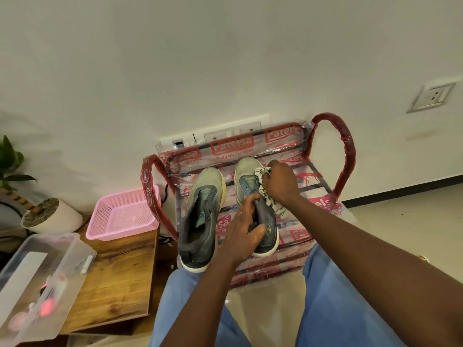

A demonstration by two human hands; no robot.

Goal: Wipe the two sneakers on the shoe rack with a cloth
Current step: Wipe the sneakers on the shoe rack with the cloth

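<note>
Wiping the right sneaker [246,169], toe side.
Your left grip [244,229] clamps its soft collar, probably light; right grip [280,182] bunches the limp cloth [274,205].

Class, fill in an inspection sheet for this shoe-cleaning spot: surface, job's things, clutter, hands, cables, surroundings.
Surface: plastic-wrapped shoe rack on the floor, against the wall.
Job's things: left-side sneaker lies free on the rack; right-side sneaker beside it; cloth against its outer side.
Clutter: pink basket and clear box on a wooden table; potted plant beside them.
Hands: left hand grips the right-side sneaker's collar; right hand grips the cloth.
Cables: seemingly a dark cable beside the rack.
Surroundings: switch plates on the wall.
</note>
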